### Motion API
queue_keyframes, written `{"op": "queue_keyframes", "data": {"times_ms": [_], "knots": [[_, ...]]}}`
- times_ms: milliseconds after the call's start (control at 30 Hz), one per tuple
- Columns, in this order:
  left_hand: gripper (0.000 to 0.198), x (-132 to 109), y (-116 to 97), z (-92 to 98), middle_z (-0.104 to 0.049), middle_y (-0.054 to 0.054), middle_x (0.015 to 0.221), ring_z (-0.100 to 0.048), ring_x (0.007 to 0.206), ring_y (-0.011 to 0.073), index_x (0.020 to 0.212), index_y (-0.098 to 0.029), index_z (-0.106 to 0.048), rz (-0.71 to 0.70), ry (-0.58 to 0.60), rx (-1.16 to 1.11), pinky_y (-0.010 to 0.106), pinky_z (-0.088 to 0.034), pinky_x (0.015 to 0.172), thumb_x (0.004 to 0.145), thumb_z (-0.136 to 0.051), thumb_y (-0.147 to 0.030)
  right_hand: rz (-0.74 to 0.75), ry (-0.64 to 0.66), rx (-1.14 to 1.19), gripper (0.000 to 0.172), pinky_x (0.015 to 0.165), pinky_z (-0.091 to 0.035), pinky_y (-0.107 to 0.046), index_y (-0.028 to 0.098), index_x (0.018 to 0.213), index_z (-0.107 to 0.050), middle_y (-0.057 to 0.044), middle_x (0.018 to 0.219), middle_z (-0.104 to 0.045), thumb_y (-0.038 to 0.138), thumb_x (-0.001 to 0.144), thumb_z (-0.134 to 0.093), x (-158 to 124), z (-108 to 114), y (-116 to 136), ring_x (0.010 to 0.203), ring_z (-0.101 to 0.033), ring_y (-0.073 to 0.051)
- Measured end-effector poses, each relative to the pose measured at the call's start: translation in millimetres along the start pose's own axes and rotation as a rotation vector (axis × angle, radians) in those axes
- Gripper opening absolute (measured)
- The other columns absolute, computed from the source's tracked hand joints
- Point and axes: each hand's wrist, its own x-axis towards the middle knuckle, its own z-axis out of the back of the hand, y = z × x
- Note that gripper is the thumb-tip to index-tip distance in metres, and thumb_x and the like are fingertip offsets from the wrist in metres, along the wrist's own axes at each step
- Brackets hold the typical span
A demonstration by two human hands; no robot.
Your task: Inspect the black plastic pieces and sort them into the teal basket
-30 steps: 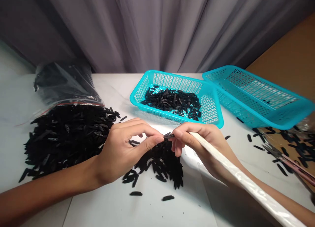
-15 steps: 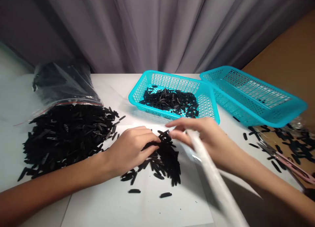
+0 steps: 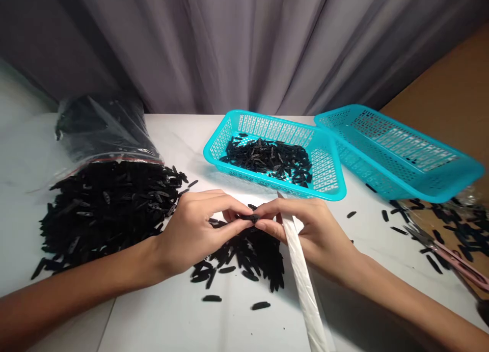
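Between the fingertips of my left hand (image 3: 194,227) is a small, slim black piece (image 3: 248,217), pinched at thumb and forefinger. The thumb and forefinger of my right hand (image 3: 315,224) meet at its right end. My right hand also carries a long tool with a white-wrapped handle (image 3: 303,278), tucked between its fingers. Its thin pointed tip (image 3: 280,194) sticks out above the hand, and its exact kind is unclear. Below both hands, a small heap of like black pieces (image 3: 267,263) lies on a white sheet (image 3: 214,326).
A large pile of black pieces (image 3: 107,214) spreads at left before a clear zip bag (image 3: 103,128). One turquoise basket (image 3: 338,189) holds more pieces; another turquoise basket (image 3: 439,191) stands to its right. Pink-handled scissors (image 3: 458,263) lie among scattered pieces at far right.
My left hand has lifted a black piece from the small heap. My right hand has moved left and down to meet it, swinging the white-wrapped tool steeper. The view has shifted slightly.
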Motion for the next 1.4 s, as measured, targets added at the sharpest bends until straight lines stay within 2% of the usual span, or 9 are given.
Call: {"op": "queue_keyframes", "data": {"times_ms": [167, 433, 633, 767, 833, 1067, 1267, 1400], "knots": [[0.006, 0, -3, 2.2, -0.075, -0.001, 0.077, -0.067, 0.066, 0.0086, 0.086, -0.014, -0.075, -0.012, 0.008, 0.013, 0.019, -0.052, 0.064, 0.083, -0.075, -0.009, -0.003, 0.003, 0.043, 0.005, 0.066, -0.047, -0.019, 0.019, 0.095, -0.072, 0.001, 0.085, -0.076, 0.021, 0.093, -0.067, 0, -3, 0, 0.073, -0.068, -0.011], [0.011, 1, -4, 3.0, -0.075, -0.002, 0.079, -0.067, 0.066, 0.0065, 0.091, -0.014, -0.075, 0.006, 0.003, -0.013, 0.015, -0.052, 0.065, 0.081, -0.076, -0.009, 0.051, -0.08, -0.006, 0.003, 0.063, -0.046, -0.017, 0.016, 0.091, -0.069, 0.0, 0.079, -0.074, 0.019, 0.092, -0.068, -2, -7, 1, 0.067, -0.065, -0.008], [0.01, 0, -3, 3.4, -0.077, -0.003, 0.082, -0.07, 0.071, 0.0076, 0.091, -0.018, -0.077, 0.09, 0.017, -0.014, 0.017, -0.054, 0.07, 0.082, -0.078, -0.014, 0.072, -0.089, -0.07, 0.004, 0.06, -0.045, -0.017, 0.016, 0.087, -0.066, 0.002, 0.076, -0.07, 0.018, 0.091, -0.066, 0, -6, 2, 0.064, -0.062, -0.008], [0.009, 2, -5, 4.7, -0.077, -0.004, 0.081, -0.07, 0.07, 0.0065, 0.088, -0.02, -0.078, 0.174, 0.015, -0.04, 0.014, -0.054, 0.067, 0.081, -0.078, -0.015, 0.06, -0.069, -0.095, 0.004, 0.062, -0.045, -0.018, 0.017, 0.087, -0.064, 0.002, 0.076, -0.069, 0.017, 0.09, -0.066, -1, -5, 3, 0.065, -0.06, -0.008], [0.009, 3, -5, 4.9, -0.076, -0.005, 0.08, -0.069, 0.069, 0.0057, 0.087, -0.019, -0.077, 0.171, -0.004, -0.053, 0.013, -0.053, 0.065, 0.08, -0.08, -0.014, 0.059, -0.062, -0.122, 0.004, 0.061, -0.044, -0.018, 0.017, 0.086, -0.064, 0.002, 0.075, -0.068, 0.017, 0.09, -0.065, -2, -5, 4, 0.064, -0.059, -0.008], [0.009, 3, -3, 4.9, -0.075, -0.002, 0.076, -0.068, 0.067, 0.0078, 0.085, -0.016, -0.075, 0.04, -0.05, -0.001, 0.017, -0.054, 0.064, 0.08, -0.078, -0.009, 0.061, -0.101, -0.165, 0.005, 0.06, -0.044, -0.018, 0.017, 0.085, -0.064, 0.003, 0.073, -0.067, 0.014, 0.089, -0.066, 0, -2, 6, 0.063, -0.059, -0.008], [0.014, 2, 1, 7.8, -0.076, 0.004, 0.082, -0.07, 0.077, 0.0148, 0.089, -0.013, -0.071, -0.268, -0.054, 0.114, 0.027, -0.056, 0.072, 0.081, -0.074, -0.002, 0.018, -0.14, -0.073, 0.006, 0.062, -0.047, -0.018, 0.019, 0.087, -0.066, 0.003, 0.077, -0.07, 0.015, 0.087, -0.07, -3, -1, 10, 0.065, -0.062, -0.008], [0.018, 0, 3, 8.7, -0.075, 0.005, 0.082, -0.069, 0.078, 0.0156, 0.089, -0.013, -0.071, -0.345, -0.066, 0.178, 0.027, -0.057, 0.072, 0.079, -0.073, 0.001, -0.046, -0.156, 0.002, 0.006, 0.061, -0.049, -0.019, 0.02, 0.087, -0.067, 0.003, 0.077, -0.071, 0.016, 0.086, -0.072, -4, -1, 11, 0.065, -0.064, -0.008]]}}
